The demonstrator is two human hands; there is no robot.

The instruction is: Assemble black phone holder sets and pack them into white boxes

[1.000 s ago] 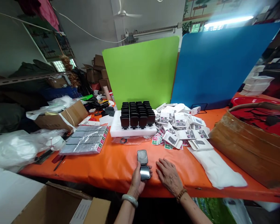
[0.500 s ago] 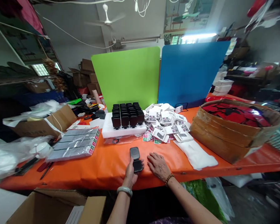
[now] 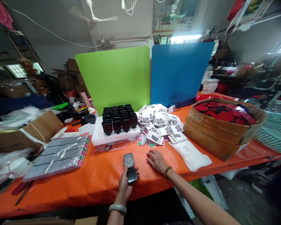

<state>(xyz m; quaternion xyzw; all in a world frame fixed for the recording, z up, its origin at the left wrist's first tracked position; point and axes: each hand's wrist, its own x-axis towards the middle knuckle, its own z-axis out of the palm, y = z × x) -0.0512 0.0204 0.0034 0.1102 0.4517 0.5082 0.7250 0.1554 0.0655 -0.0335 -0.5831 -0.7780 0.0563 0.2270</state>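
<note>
- Cluttered workshop, orange bench [image 3: 89,184] backed by a green board [image 3: 114,78] and a blue board [image 3: 178,73].
- Left hand [image 3: 125,185] is wrapped around the lower half of a small black hinged case [image 3: 130,168], flipped open, lid pointing away from the person. It sits at the near bench edge, just left of the right hand.
- Right hand [image 3: 157,160] lies flat on the bench, palm down, fingers loosely spread, holding nothing.
- Change over the last second: mostly the head. View has swung right, so the cardboard box of red and black pieces [image 3: 222,128] now shows in full, with a green crate beyond it. Both hands and the case keep the same pose and the same spot relative to each other.
- My read: no handling progress in this interval; case is just held open, nothing put in or taken out.
- Behind the hands: white foam tray [image 3: 114,137] carrying rows of upright black cases; a pile of small white printed cartons [image 3: 159,123] just to its right, touching it.
- White padded sheet [image 3: 189,153] lies between the cartons and the box.
- Far left: bagged flat stack [image 3: 58,154], an open carton and loose plastic bags.
</note>
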